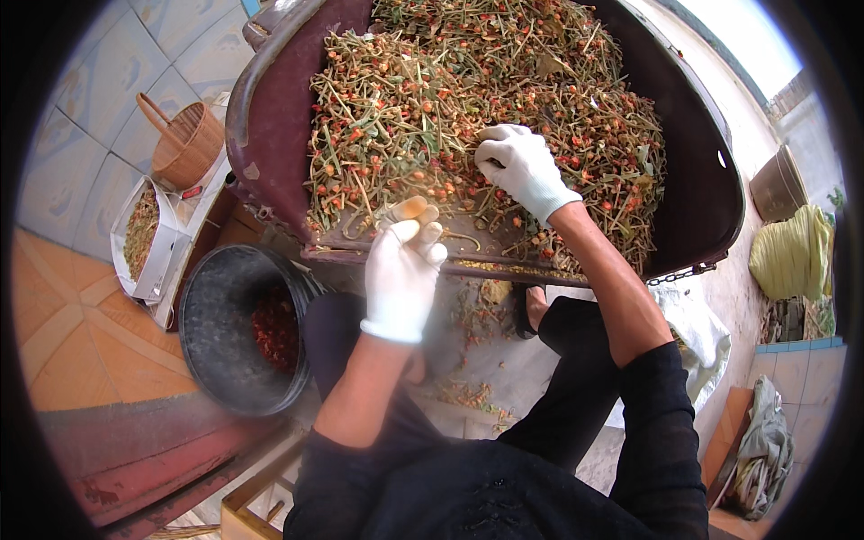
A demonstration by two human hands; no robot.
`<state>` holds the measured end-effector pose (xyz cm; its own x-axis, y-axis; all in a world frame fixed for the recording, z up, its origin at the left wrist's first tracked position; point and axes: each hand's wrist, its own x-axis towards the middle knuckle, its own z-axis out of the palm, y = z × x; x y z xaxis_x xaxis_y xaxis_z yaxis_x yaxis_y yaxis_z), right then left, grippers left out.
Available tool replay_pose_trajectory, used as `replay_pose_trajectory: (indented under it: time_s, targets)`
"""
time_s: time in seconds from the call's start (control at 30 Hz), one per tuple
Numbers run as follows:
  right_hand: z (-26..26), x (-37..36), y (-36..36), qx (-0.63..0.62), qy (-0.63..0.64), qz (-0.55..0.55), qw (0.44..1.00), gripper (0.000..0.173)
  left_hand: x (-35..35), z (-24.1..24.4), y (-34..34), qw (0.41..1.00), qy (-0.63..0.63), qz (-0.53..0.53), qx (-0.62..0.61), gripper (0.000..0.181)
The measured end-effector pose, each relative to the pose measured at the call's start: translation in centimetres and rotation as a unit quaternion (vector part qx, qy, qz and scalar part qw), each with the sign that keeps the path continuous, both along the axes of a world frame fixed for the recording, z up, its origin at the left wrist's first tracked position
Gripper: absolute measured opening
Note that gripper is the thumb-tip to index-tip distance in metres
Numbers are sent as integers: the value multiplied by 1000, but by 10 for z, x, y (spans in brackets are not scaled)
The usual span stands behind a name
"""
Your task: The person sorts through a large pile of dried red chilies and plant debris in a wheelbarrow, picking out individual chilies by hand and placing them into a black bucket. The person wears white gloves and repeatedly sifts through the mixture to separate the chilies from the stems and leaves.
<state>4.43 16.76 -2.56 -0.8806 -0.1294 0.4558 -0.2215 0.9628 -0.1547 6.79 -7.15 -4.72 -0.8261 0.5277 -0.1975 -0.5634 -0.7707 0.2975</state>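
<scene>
A heap of dried stems with orange-red pods or caps (pixel 405 101) fills a dark red metal cart bed (pixel 280 115). Both hands wear white knit gloves. My right hand (pixel 516 158) is at the middle of the heap, its fingers curled down against the stems; whether they grip any is hidden. Above the bed's near edge is my left hand (pixel 408 260), palm partly up, fingers bent and fingertips stained yellowish; what lies between them, if anything, is not clear. Below and left of that hand, a black bucket (pixel 216 324) holds dark red pieces (pixel 277 331).
On the left, a wicker basket (pixel 189 145) and a white box of plant bits (pixel 165 250) stand on a ledge. A chain (pixel 678 273) hangs at the bed's right corner near a white sack (pixel 702 337). Fallen stems (pixel 469 395) lie between my feet. Far right are a pot (pixel 779 182) and yellow sack (pixel 793 253).
</scene>
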Motion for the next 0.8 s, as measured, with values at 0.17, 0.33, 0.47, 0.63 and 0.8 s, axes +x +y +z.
replay_pose_trajectory:
  time_s: [0.17,0.33,0.47,0.63,0.8]
  targets:
    - [1,12,18,19,60,13,998,2,2,1,5,1000,-1,-7,-27,20]
    - [2,11,10,-30,142,23,989,8,6,8,11,999,-13,-8,-42,21]
    - [4,2,-13,-38,4,-24,999,16,7,7,12,999,-12,-17,-37,22]
    - [8,3,-3,-111,-37,-46,992,14,4,4,12,998,-14,-29,-45,21]
    - [26,27,3,-437,-144,-58,886,23,6,4,16,998,-11,-42,-49,21]
